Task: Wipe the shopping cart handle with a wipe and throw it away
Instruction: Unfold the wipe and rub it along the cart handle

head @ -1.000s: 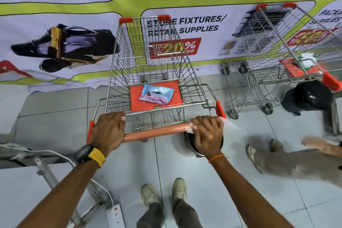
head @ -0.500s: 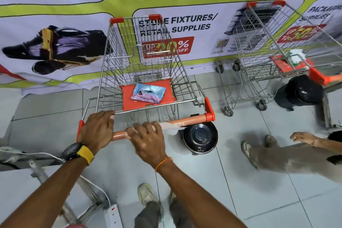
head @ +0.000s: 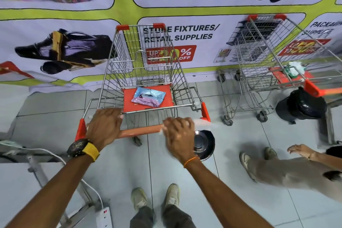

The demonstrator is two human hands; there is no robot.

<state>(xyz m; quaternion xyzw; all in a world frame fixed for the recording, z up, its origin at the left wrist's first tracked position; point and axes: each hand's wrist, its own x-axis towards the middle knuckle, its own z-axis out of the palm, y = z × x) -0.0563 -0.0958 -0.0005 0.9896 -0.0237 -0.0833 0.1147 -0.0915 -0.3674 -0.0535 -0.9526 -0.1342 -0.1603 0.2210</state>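
A wire shopping cart point(head: 144, 72) stands before me with an orange handle point(head: 140, 132). My left hand point(head: 104, 126) grips the handle's left end; a black and yellow watch is on that wrist. My right hand point(head: 178, 135) is closed over the handle's right part, pressing a white wipe point(head: 203, 123) that trails blurred to the right. A pale blue and pink wipes packet point(head: 148, 97) lies on the cart's orange seat flap. A small black bin point(head: 203, 143) with a shiny lid stands on the floor under the handle's right end.
A second cart point(head: 268, 72) stands at the right, with a black-bagged bin point(head: 300, 105) beside it. Another person's legs and hand point(head: 299, 152) are at the lower right. A white cable and power strip point(head: 104, 216) lie at the lower left. A printed banner covers the wall.
My right hand slid left along the handle with the wipe, then back toward the right end. My left hand kept its grip at the left end.
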